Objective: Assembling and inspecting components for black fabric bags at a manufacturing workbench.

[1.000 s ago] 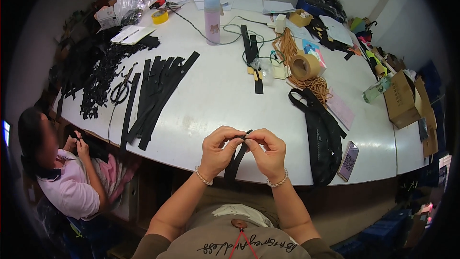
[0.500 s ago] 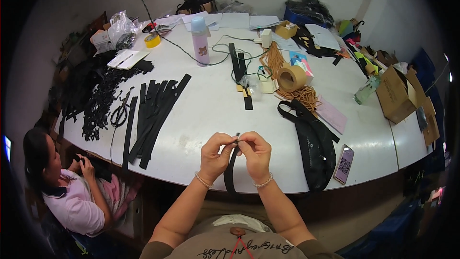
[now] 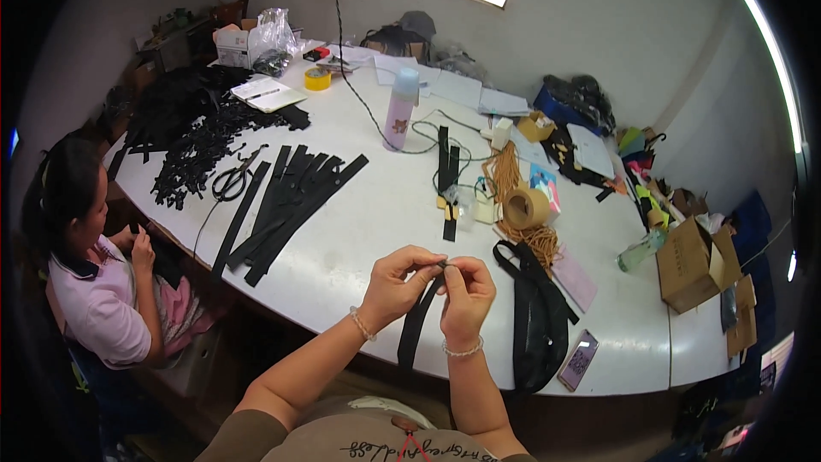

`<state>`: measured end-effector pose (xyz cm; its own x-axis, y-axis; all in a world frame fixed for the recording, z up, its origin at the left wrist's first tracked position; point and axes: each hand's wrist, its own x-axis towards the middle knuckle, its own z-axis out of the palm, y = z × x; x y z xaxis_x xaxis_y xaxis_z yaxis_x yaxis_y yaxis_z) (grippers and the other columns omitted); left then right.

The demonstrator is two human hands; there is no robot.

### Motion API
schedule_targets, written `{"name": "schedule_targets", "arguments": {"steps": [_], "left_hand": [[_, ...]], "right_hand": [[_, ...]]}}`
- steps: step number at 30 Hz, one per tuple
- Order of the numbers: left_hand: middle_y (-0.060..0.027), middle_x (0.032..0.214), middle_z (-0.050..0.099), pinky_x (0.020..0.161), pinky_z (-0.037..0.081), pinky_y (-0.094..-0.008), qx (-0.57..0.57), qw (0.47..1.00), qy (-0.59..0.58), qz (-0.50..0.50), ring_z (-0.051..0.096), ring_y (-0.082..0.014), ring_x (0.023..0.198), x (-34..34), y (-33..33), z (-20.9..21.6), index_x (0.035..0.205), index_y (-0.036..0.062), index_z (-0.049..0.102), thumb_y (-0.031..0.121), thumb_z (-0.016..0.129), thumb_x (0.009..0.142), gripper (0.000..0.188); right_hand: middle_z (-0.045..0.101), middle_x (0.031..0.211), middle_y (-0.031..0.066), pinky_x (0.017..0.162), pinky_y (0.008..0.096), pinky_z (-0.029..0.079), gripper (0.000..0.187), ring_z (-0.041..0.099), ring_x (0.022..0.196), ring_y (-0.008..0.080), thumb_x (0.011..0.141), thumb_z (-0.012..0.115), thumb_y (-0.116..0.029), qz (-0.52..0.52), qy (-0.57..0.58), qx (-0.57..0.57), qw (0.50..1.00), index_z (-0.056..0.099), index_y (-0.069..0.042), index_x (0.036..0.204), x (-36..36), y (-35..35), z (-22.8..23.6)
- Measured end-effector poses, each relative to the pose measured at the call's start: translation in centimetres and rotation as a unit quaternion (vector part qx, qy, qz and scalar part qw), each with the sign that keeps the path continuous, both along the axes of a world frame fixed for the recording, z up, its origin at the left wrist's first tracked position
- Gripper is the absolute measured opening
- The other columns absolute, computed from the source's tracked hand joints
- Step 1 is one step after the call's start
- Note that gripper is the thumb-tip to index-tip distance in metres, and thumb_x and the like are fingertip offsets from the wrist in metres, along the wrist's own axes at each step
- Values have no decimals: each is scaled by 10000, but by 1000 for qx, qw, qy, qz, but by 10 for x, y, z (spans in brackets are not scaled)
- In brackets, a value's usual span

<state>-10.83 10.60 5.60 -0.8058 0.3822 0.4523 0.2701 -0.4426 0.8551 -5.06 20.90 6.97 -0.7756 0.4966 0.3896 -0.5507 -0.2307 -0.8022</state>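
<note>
Both hands meet above the near edge of the table, fingertips almost touching. My left hand (image 3: pixel 398 284) is closed in a pinch on the upper end of a long black strip (image 3: pixel 417 325), perhaps zipper tape. Against it, my right hand (image 3: pixel 467 293) pinches the same end from the other side. A small dark bit shows between the fingertips, too small to make out. The strip hangs down past the table's front edge between my forearms. To the right of my right hand lies a black bag (image 3: pixel 537 334) with a zipper.
Left on the white table (image 3: pixel 359 214) lie several black strips (image 3: pixel 291 205), scissors (image 3: pixel 231 181) and a heap of small black pieces (image 3: pixel 201 150). A bottle (image 3: pixel 399 111), tape roll (image 3: pixel 527 206), brown cord (image 3: pixel 506 167), phone (image 3: pixel 579 360) and carton (image 3: pixel 694 265) stand around. A seated co-worker (image 3: pixel 103 282) is at the left.
The view has tilted up and turned, so a window now shows and the table sits lower. My hands keep their pinch on the strip's end, with fingers slightly shifted.
</note>
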Motion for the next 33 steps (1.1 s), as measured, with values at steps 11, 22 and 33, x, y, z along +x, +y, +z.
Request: {"name": "schedule_targets", "arguments": {"steps": [11, 22, 33], "left_hand": [[-49, 856, 672, 706, 522, -217, 75, 994, -81, -14, 636, -87, 764, 15, -7, 34, 930, -23, 623, -6, 686, 836, 114], [-41, 875, 649, 716, 520, -221, 49, 997, -60, 11, 631, -96, 794, 20, -11, 21, 944, -33, 613, 11, 643, 874, 88], [-63, 887, 627, 717, 528, -237, 73, 997, -39, 6, 632, -125, 786, 26, -14, 12, 951, -37, 602, -33, 614, 875, 77]], "right_hand": [[584, 901, 80, 617, 198, 507, 132, 596, 735, 104, 856, 621, 63, -15, 18, 192, 981, 606, 60, 987, 15, 5, 45], [580, 939, 91, 644, 207, 506, 123, 586, 757, 109, 853, 610, 82, -3, 33, 175, 984, 633, 72, 974, 9, 0, 32], [575, 945, 94, 636, 212, 503, 114, 573, 745, 108, 850, 607, 86, 30, 39, 112, 993, 641, 57, 954, 16, -4, 19]]}}
